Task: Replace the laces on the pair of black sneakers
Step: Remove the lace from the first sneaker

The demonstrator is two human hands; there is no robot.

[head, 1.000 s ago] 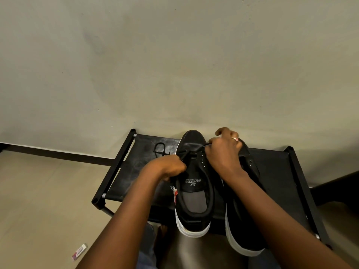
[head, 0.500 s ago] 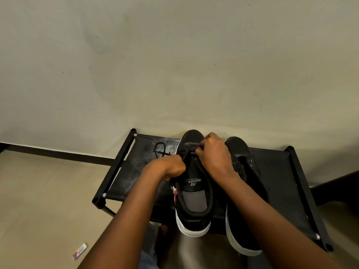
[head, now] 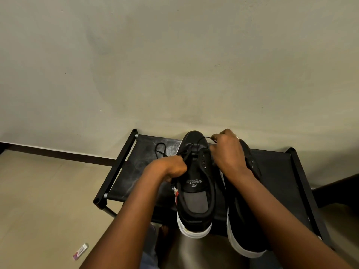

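Two black sneakers with white soles stand side by side on a black rack, toes toward the wall. The left sneaker [head: 196,191] shows its insole and a black lace [head: 202,139] threaded near the toe. My left hand [head: 171,167] grips the lace at the shoe's left eyelets. My right hand [head: 227,150] pinches the lace's other end, pulled up and right over the toe. The right sneaker [head: 244,220] lies partly under my right forearm. A loop of black lace [head: 160,149] lies on the rack left of the shoes.
The black rack [head: 120,167] stands against a plain beige wall, with tiled floor to its left. A small pink-and-white wrapper [head: 80,251] lies on the floor at the lower left. A dark object sits at the right edge.
My right hand has moved from over the left sneaker's toe up and to the right, drawing the lace out with it. The left hand has stayed at the eyelets.
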